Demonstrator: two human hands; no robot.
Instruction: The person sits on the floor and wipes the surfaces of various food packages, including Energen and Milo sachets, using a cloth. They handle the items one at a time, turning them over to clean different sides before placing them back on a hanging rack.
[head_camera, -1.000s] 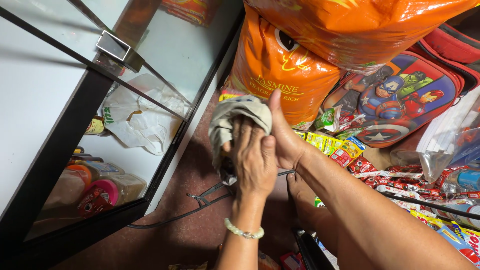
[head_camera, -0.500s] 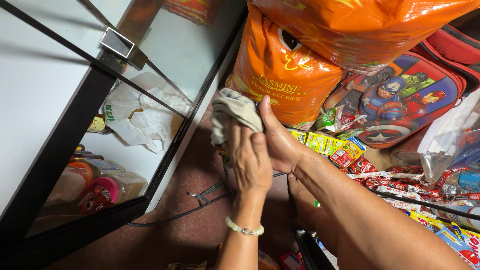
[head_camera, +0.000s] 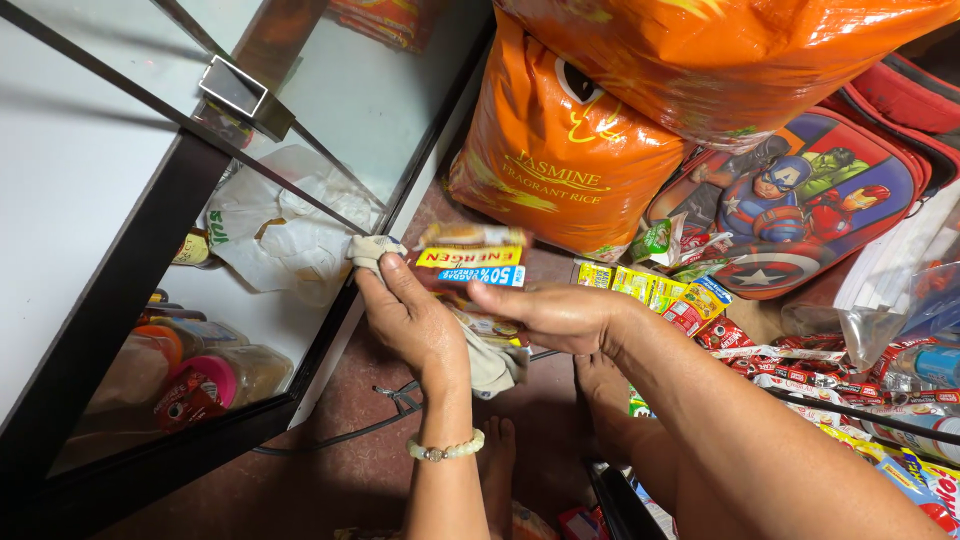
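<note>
Your left hand holds a beige cloth bunched under its fingers, pressed against the glass cabinet at the left, by its dark frame; the loose end trails under your wrist. Your right hand hovers just beside it, flat and holding nothing. The cloth looks soft, light and floppy, so grip it in a wad, not by one corner. Orange sacks stand far behind.
</note>
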